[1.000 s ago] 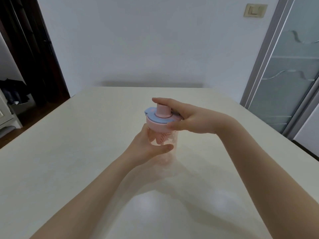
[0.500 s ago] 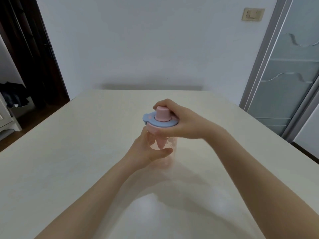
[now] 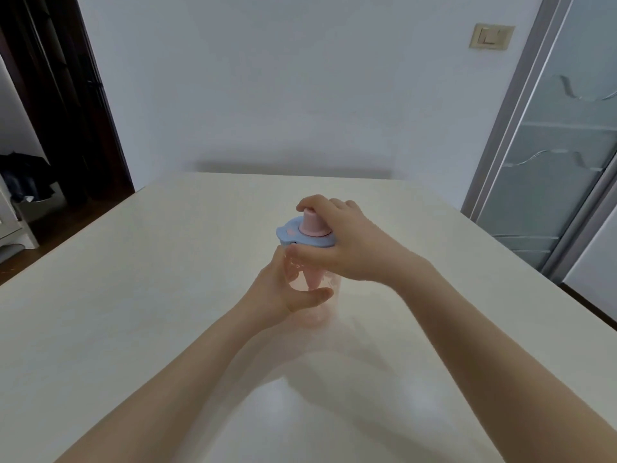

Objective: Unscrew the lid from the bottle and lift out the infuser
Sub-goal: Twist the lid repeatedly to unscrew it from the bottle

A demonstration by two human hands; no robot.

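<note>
A clear pinkish bottle point(image 3: 329, 297) stands upright on the cream table point(image 3: 133, 312), near its middle. Its lid point(image 3: 293, 233) is blue on top with a pink spout cap in the centre. A pink infuser point(image 3: 314, 279) hangs inside the bottle under the lid, partly hidden by fingers. My left hand point(image 3: 283, 289) wraps the bottle body from the left. My right hand point(image 3: 347, 245) grips the lid from the right, fingers curled over the top and thumb on the near rim.
The table's far edge meets a white wall. A dark doorway point(image 3: 50, 111) lies to the left and a frosted glass door point(image 3: 561, 145) to the right. A light switch point(image 3: 491, 36) is on the wall.
My right hand has turned on the lid, the wrist swinging toward me and the fingers curling further over the top. The blue tab now points left. The left hand keeps its hold.
</note>
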